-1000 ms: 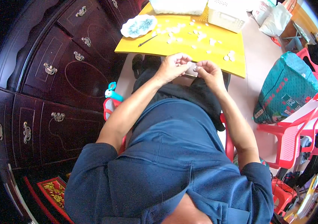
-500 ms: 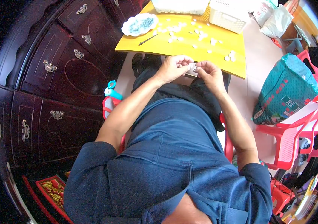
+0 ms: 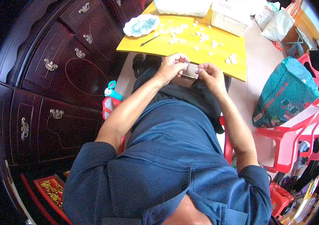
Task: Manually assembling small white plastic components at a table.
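Note:
Both hands are held close together over my lap, just off the near edge of the yellow table (image 3: pixel 174 50). My left hand (image 3: pixel 171 69) is closed, pinching a small white piece (image 3: pixel 186 65) between thumb and fingertips. A short gap to its right, my right hand (image 3: pixel 212 75) pinches a tiny dark, shiny piece (image 3: pixel 197 71), too small to name. On the table lie several small white pieces (image 3: pixel 173 35), round or flat. A slim dark pen-like tool (image 3: pixel 150 41) rests near the left edge. Beside it sits a white scalloped plate (image 3: pixel 128 29) holding many small bluish bits.
White plastic baskets (image 3: pixel 228 20) stand at the table's far side. Dark wooden drawers (image 3: pixel 50 86) line the left, with a turquoise bottle (image 3: pixel 113 93) near my left forearm. At right, a large teal bag (image 3: pixel 285 93) is on a red-and-white chair (image 3: pixel 285 150).
My hands, which met at the fingertips, have moved apart. My left hand has shifted slightly left with the small white piece; the right has stayed nearly in place.

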Demonstrator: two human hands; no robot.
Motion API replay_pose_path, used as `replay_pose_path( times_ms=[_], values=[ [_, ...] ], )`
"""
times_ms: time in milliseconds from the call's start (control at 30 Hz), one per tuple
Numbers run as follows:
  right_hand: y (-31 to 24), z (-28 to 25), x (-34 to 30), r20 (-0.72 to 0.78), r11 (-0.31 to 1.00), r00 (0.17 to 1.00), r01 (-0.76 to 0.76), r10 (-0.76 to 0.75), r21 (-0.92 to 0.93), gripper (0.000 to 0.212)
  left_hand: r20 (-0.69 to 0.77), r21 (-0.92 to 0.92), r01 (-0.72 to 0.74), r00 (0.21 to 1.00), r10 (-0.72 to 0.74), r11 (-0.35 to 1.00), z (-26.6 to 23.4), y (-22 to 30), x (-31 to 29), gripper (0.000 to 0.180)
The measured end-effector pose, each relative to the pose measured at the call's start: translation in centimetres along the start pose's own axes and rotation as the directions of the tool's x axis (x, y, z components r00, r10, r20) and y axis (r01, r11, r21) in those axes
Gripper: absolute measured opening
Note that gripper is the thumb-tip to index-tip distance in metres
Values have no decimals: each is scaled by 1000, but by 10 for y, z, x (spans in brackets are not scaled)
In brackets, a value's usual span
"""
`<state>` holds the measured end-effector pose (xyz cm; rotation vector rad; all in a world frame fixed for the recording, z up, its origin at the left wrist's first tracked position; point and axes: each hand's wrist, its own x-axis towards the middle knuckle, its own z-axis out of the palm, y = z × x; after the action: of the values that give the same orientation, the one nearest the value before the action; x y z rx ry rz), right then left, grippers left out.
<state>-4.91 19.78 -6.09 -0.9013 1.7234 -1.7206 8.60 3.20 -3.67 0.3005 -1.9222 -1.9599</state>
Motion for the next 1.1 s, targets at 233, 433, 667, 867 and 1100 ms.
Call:
replay_pose_path(
  times_ms=[233, 433, 667, 867, 1100],
  values=[
    [-5, -1, -2, 8, 997, 1000, 8, -9, 76, 12, -34, -105, 16, 999, -20, 994, 3, -3, 2, 18],
    [-9, 1, -3, 27, 996, 1000, 1, -3, 86, 11, -32, 41, -12, 999, 13, 999, 0, -11, 4, 17],
    [-6, 3, -3, 33, 997, 999, 9, -12, 82, 11, -4, 6, 7, 1000, -7, 1000, 3, -7, 3, 15],
    [-7, 3, -4, 37, 998, 999, -5, 3, 60, 12, 38, 5, -7, 999, 7, 1000, 5, -1, 1, 18],
    [-6, 3, -4, 48, 998, 999, -12, 9, 60, 13, 82, 49, -13, 997, 9, 999, 7, -5, 0, 18]
  ],
)
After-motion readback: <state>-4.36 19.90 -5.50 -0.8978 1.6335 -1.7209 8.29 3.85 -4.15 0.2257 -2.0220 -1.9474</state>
